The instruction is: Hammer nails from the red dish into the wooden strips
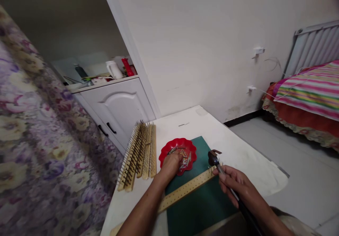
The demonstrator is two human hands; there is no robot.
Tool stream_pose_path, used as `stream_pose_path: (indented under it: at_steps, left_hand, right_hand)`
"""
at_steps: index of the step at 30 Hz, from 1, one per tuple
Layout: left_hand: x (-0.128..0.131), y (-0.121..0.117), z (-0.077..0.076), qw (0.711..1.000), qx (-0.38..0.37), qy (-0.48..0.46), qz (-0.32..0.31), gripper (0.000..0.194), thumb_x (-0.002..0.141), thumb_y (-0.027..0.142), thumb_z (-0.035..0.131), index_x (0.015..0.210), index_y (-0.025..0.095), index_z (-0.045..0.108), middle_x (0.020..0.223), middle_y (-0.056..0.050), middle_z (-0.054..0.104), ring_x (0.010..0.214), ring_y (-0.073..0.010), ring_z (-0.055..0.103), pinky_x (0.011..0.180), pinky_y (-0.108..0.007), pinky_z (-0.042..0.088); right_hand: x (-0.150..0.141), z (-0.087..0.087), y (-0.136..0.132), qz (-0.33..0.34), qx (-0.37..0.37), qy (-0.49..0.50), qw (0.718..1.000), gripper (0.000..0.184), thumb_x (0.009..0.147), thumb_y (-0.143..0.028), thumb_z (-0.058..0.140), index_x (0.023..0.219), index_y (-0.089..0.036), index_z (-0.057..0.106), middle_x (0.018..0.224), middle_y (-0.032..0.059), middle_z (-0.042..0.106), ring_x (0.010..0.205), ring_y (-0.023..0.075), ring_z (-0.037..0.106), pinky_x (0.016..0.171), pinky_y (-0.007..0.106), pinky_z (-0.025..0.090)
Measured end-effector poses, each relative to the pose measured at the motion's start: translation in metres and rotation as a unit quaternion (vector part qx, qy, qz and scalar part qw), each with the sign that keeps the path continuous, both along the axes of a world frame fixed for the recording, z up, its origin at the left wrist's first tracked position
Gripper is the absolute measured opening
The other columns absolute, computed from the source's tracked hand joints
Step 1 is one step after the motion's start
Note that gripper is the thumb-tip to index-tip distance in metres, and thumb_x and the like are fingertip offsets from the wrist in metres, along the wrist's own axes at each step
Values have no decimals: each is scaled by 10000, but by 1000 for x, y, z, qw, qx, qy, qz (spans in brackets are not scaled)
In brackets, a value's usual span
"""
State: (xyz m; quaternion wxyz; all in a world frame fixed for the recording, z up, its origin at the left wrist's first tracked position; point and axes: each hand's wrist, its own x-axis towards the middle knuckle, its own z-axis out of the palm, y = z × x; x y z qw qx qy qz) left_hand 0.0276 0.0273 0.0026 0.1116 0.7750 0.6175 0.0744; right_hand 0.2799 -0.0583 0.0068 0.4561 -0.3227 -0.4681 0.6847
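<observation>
Left hand (171, 163) reaches among nails (189, 159) in red scalloped bowl (194, 152), grasp unclear; right hand (242, 186) clenches hammer (213, 159); lifting one nail calls for a fine pinch.

No text, label, brand, number or sign can be read in this view. Faint marks (176, 88) show on the pale wall (196, 38), but they are too small and blurred to tell whether they are writing.
</observation>
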Motion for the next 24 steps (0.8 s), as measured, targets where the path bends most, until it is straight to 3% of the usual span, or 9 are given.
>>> stream_pose_path:
  at_steps: [5, 9, 11, 14, 17, 24]
  left_hand:
    - [2, -14, 8, 997, 69, -18, -32, 197, 825, 171, 390, 761, 186, 576, 817, -46, 594, 740, -171, 527, 621, -265, 337]
    - [10, -35, 14, 983, 116, -136, -35, 171, 844, 214, 396, 798, 192, 560, 811, -42, 584, 753, -169, 522, 656, -265, 372]
    - [19, -48, 16, 966, 92, -241, -32, 153, 843, 236, 417, 811, 187, 559, 784, -28, 578, 715, -152, 517, 641, -249, 386]
    - [36, -66, 18, 921, -4, -389, -19, 148, 835, 283, 456, 878, 180, 553, 709, 7, 542, 602, -114, 482, 557, -211, 376]
    - [51, -82, 18, 884, -66, -462, -15, 160, 830, 311, 482, 889, 176, 546, 663, 32, 498, 565, -93, 444, 538, -193, 355]
    - [66, -96, 13, 918, -18, -396, -23, 116, 802, 250, 528, 766, 166, 599, 658, 23, 491, 599, -96, 415, 552, -199, 303]
  right_hand:
    - [-5, 0, 2, 8, 4, 5, 1000, 321, 794, -455, 592, 891, -154, 537, 533, -54, 582, 259, 20, 417, 289, 138, 202]
    - [-13, -2, 3, -24, 14, 3, 1000, 313, 788, -445, 600, 898, -159, 535, 526, -60, 573, 254, 17, 402, 280, 131, 209]
    - [-18, -4, 3, -48, 21, -11, 999, 318, 766, -436, 627, 906, -168, 529, 552, -59, 582, 251, 15, 393, 273, 130, 221]
    - [-25, -7, 6, -86, 29, -25, 996, 347, 702, -412, 693, 905, -183, 528, 629, -57, 590, 261, 7, 374, 255, 133, 254]
    - [-29, -9, 9, -122, 30, -27, 992, 345, 670, -389, 719, 892, -196, 539, 669, -62, 579, 297, 16, 394, 249, 135, 297]
    - [-28, -14, 11, -108, 37, -25, 993, 319, 665, -385, 712, 843, -189, 535, 596, -83, 549, 286, 18, 368, 233, 127, 279]
